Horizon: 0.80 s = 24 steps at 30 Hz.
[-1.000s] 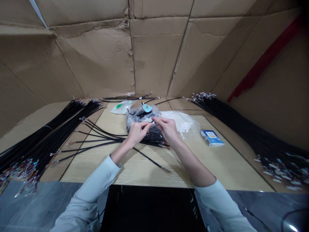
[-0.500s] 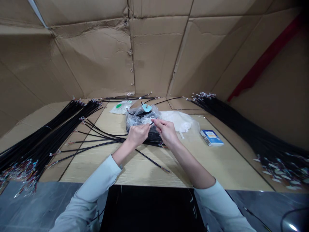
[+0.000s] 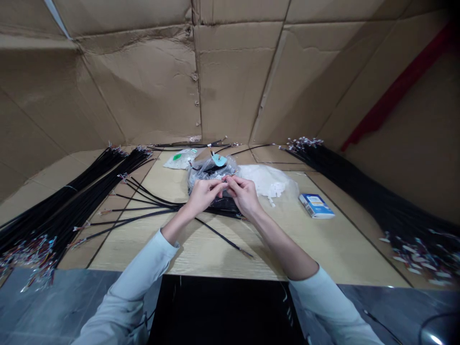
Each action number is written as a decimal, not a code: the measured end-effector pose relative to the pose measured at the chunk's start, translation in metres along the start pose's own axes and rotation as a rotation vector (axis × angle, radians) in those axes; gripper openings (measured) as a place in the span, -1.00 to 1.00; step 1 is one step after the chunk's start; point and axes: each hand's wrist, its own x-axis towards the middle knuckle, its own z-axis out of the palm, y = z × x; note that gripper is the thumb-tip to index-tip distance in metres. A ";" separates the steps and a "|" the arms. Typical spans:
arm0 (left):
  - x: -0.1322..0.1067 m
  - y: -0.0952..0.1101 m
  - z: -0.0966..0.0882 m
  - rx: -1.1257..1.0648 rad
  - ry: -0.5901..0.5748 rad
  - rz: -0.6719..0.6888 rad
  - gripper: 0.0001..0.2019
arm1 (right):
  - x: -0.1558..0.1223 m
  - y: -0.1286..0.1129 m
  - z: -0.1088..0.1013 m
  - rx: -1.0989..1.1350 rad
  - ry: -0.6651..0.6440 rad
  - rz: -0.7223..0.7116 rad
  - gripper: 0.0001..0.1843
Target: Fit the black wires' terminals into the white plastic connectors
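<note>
At your far left, two bundles of black cables lie slantwise on the bench, their coloured wire ends fanned toward you. Right of them, several loose cables spread out, running in under your left forearm. That arm, its pale left sleeve pushed back from the wrist, reaches up and inward from the lower left, bent so that the forearm slants to the middle of the bench. Your left hand is turned back-upward, knuckles toward you, with thumb and forefinger pointing right and pinched together. Those left fingers grasp a small dark cable end, which sits between your two hands, in front of the clear plastic bag; its finer detail is too small to tell. Your right hand meets it from the other side, thumb and forefinger closed on the same piece, the remaining fingers curled in below. Your right forearm, bare almost to the elbow, runs down and outward to the pale right sleeve. Beyond that hand lies a white bag, then a blue box, and at the far right a thick black bundle.
</note>
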 end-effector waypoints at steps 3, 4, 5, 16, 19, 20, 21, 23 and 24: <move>0.002 -0.002 0.001 -0.027 -0.021 -0.018 -0.66 | 0.002 -0.002 -0.003 -0.067 0.032 -0.014 -0.64; 0.003 -0.004 0.001 -0.027 -0.019 -0.014 -0.69 | 0.003 -0.004 -0.005 -0.076 0.050 -0.024 -0.64; 0.003 -0.006 0.002 -0.027 -0.008 -0.006 -0.66 | 0.004 -0.005 -0.006 -0.075 0.069 -0.036 -0.63; -0.001 -0.021 0.006 -0.169 0.045 -0.024 -0.53 | 0.004 0.006 -0.001 -0.065 0.179 -0.035 -0.61; -0.001 -0.016 0.004 -0.186 0.031 -0.024 -0.50 | 0.000 0.011 0.004 -0.149 0.121 -0.046 -0.63; -0.001 -0.015 0.003 -0.182 0.026 -0.023 -0.50 | -0.001 0.011 0.005 -0.187 0.104 -0.052 -0.62; -0.001 -0.014 0.002 -0.179 0.020 -0.025 -0.51 | -0.001 0.010 0.005 -0.221 0.089 -0.055 -0.62; 0.000 -0.014 0.002 -0.188 0.014 -0.038 -0.51 | 0.000 0.005 0.002 -0.259 0.068 -0.035 -0.62; 0.001 -0.014 0.002 -0.196 0.012 -0.045 -0.52 | 0.002 0.001 -0.001 -0.255 0.057 -0.014 -0.64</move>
